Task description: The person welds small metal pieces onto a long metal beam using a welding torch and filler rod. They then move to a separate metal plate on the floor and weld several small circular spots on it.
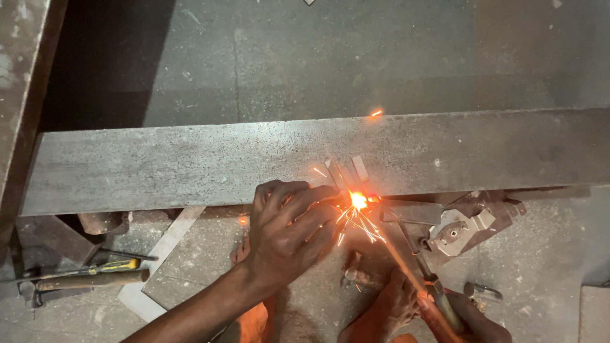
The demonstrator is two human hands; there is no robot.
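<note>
A long grey steel beam (190,162) lies across the view. At its near edge a bright orange welding spark (359,200) throws sparks outward beside small metal strips (348,170). My left hand (289,232) rests against the beam's edge just left of the spark, its fingers curled on a small metal piece. My right hand (473,321) at the bottom right grips the electrode holder (438,298), whose thin welding rod (397,251) runs up to the spark. My bare feet (381,305) show below the hands.
A hammer with a wooden handle (89,279) and a yellow-handled screwdriver (114,265) lie at the lower left on the concrete floor. A flat metal strip (162,254) leans beneath the beam. Metal bracket pieces (464,225) sit right of the spark. A rusty upright (22,82) stands at the left.
</note>
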